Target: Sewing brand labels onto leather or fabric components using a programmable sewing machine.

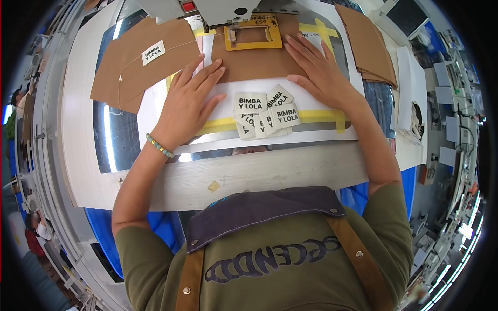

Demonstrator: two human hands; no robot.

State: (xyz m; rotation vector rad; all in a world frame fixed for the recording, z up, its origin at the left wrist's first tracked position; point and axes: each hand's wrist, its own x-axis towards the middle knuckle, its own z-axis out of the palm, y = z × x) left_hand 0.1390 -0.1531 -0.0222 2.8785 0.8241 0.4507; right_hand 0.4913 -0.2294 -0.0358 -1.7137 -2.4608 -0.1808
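Note:
A brown panel [249, 68] lies flat under the head of a sewing machine [207, 9]. On it rests a yellow rectangular template frame [254, 47] with a cut-out window. My left hand [189, 101] is palm down with fingers stretched out, its fingertips at the panel's left edge. Flat and spread, my right hand [321, 72] touches the panel's right side, its fingertips beside the frame. Neither hand grips anything. Between my hands and nearer to me, several small white labels [251, 102] with dark print overlap in a loose pile.
To the left lies another brown panel [122, 59] bearing one white label [153, 53], with a loose thread across it. Several brown panels [365, 46] are stacked at the right. Yellow tape [324, 115] borders the white sheet. A screen [408, 18] stands at the far right.

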